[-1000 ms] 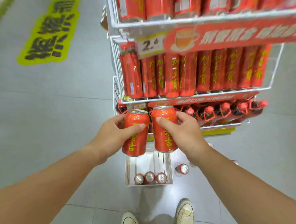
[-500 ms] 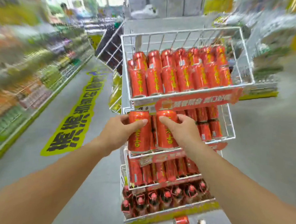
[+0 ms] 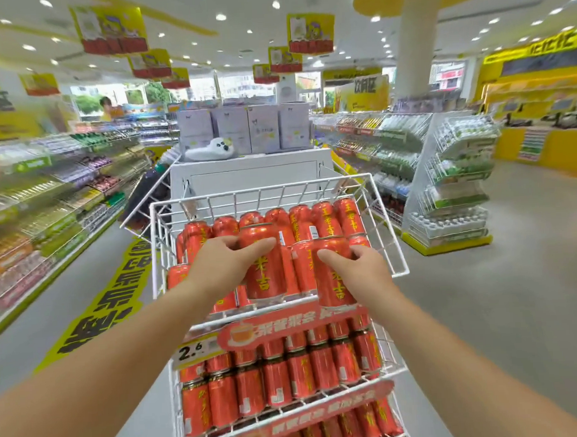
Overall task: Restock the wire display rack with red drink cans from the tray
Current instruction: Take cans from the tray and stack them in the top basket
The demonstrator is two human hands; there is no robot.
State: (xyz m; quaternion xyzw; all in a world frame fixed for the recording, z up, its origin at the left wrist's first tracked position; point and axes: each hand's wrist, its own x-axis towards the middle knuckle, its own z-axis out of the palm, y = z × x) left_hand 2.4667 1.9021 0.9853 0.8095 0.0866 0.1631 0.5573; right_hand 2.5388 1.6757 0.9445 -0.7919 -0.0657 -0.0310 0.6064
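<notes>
At the front rail of the top basket [image 3: 259, 189], the left can [image 3: 264, 263] and the right can [image 3: 335, 276] stand upright, long axes vertical, rims up, yellow lettering facing the camera. The left hand [image 3: 221, 265] curls around the left can; the right hand [image 3: 360, 271] wraps the right can, held slightly lower. Stocked cans [image 3: 300, 374] fill the wire rack [image 3: 171, 385] below.

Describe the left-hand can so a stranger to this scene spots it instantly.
Find the white wire rack mid-aisle, then its top basket. The left hand grips a red can upright before the stocked rows. Only it and the can in the right hand are held; it is the left one.
</notes>
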